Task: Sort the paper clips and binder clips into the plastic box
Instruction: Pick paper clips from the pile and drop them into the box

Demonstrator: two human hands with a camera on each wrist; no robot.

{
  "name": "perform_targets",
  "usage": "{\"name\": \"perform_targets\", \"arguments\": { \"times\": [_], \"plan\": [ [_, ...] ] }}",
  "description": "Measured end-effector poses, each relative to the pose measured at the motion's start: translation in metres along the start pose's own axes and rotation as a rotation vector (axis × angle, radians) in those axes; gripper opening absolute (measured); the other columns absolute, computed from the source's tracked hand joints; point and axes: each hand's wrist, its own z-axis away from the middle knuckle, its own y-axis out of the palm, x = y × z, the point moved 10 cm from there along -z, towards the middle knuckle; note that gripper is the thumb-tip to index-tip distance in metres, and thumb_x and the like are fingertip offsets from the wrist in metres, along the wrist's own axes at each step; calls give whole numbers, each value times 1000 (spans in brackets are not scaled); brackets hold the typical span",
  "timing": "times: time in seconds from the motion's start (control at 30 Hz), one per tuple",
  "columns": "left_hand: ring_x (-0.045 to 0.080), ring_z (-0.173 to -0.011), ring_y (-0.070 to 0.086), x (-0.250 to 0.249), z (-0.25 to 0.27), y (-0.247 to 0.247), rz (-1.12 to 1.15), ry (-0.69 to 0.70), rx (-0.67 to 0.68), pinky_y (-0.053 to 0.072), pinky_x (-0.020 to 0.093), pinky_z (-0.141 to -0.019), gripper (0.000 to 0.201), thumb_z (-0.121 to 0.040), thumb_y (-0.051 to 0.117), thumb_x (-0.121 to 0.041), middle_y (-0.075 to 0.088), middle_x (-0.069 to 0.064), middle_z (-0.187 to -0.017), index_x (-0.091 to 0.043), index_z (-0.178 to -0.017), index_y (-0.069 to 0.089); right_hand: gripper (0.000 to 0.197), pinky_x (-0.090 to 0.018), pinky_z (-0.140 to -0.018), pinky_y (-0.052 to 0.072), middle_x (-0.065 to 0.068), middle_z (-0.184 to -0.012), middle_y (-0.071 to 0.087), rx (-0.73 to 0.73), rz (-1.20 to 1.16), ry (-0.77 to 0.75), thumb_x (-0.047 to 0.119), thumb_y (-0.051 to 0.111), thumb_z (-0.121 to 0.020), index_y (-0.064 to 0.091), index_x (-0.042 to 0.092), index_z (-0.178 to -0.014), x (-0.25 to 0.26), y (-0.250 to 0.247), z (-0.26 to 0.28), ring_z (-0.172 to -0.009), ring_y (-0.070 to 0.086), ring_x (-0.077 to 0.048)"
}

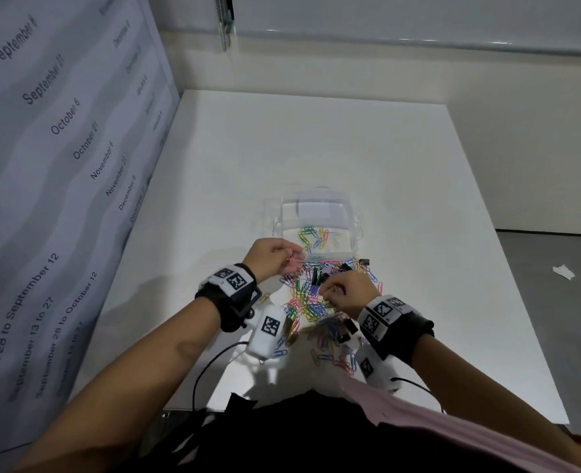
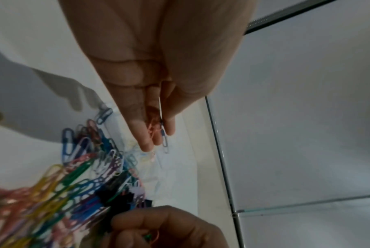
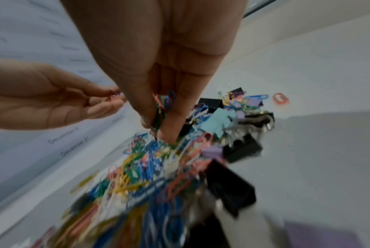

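Note:
A clear plastic box [image 1: 348,213] sits mid-table with several coloured paper clips [image 1: 313,237] in its near compartment. In front of it lies a heap of coloured paper clips [image 1: 307,298] mixed with black and pastel binder clips [image 3: 241,148]. My left hand [image 1: 275,257] hovers at the box's near-left corner and pinches a few paper clips [image 2: 161,134], pink and blue. My right hand [image 1: 342,290] is over the heap and pinches a small bunch of paper clips [image 3: 161,107] between thumb and fingers.
The white table [image 1: 418,186] stretches beyond and to the right of the box. A grey calendar sheet [image 1: 60,131] rises along the left edge. A scrap of white paper [image 1: 563,272] lies on the grey surface at the right. Both wrists carry tagged camera units.

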Motion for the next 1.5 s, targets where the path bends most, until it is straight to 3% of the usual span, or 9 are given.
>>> {"name": "perform_targets", "arguments": {
  "times": [0.27, 0.47, 0.67, 0.83, 0.9, 1.03, 1.2, 1.37, 1.5],
  "plan": [
    [9, -82, 56, -16, -11, 13, 151, -63, 34, 51, 11, -67, 33, -93, 39, 6, 58, 4, -93, 5, -124, 51, 13, -14, -53, 47, -2, -82, 68, -190, -190, 52, 12, 62, -86, 70, 12, -96, 10, -68, -26, -60, 61, -9],
    [13, -98, 55, -13, -1, -3, 2, 43, -21, 43, 25, -79, 38, -89, 41, 9, 60, 6, -113, -6, -118, 59, 20, -32, -81, 57, -8, -100, 72, -300, -296, 69, 4, 57, -86, 70, 14, -97, 8, -90, -41, -78, 71, -25],
    [22, -113, 59, 5, 12, -11, -43, 55, -17, 45, 32, -102, 34, -84, 62, -1, 62, 15, -124, -6, -117, 61, 29, -24, -82, 50, -6, -99, 73, -312, -281, 134, -5, 59, -77, 71, 15, -95, -6, -78, -34, -83, 64, -14],
    [22, -122, 51, -10, 9, 3, 310, -1, 59, 52, 14, -81, 46, -87, 43, 16, 45, 18, -141, 4, -132, 44, 29, -25, -76, 51, -4, -99, 71, -308, -240, 81, 0, 50, -82, 71, 16, -95, 1, -71, -31, -78, 63, -16],
    [23, -133, 41, -20, 9, 10, 301, 9, 97, 47, 20, -89, 47, -89, 40, 15, 38, 17, -146, 2, -135, 41, 26, -24, -67, 51, -3, -90, 69, -279, -197, 35, 4, 50, -84, 72, 15, -92, 8, -64, -26, -71, 61, -18],
    [17, -133, 41, -26, 12, 10, 94, 103, 79, 35, 27, -107, 48, -88, 39, 17, 46, 12, -141, -2, -131, 47, 25, -18, -53, 45, -2, -82, 69, -74, -2, -26, 5, 51, -79, 72, 16, -84, 9, -27, -13, -54, 55, -12],
    [-5, -61, 60, -10, 25, 13, -297, 184, 71, 49, 11, -63, 27, -80, 57, 7, 62, -1, -79, -5, -104, 63, 38, -25, -77, 42, -5, -110, 64, 175, 255, -61, 18, 70, -74, 63, 13, -111, 4, 11, 0, -88, 54, -15],
    [17, -82, 50, 45, 29, 25, -936, 48, 200, 43, 31, -75, 47, -69, 78, -26, 49, 0, -90, -13, -107, 54, 32, -25, -80, 38, -9, -115, 60, 185, 317, -59, 21, 65, -82, 60, 12, -112, -7, 33, 4, -105, 55, -24],
    [22, -85, 51, 52, 34, 26, -970, 96, 165, 44, 34, -76, 51, -65, 81, -20, 47, 3, -95, -11, -106, 51, 20, -21, -74, 42, -8, -100, 72, 75, 71, -15, 9, 54, -83, 72, 8, -93, -12, 17, 5, -95, 64, -22]
  ]
}}
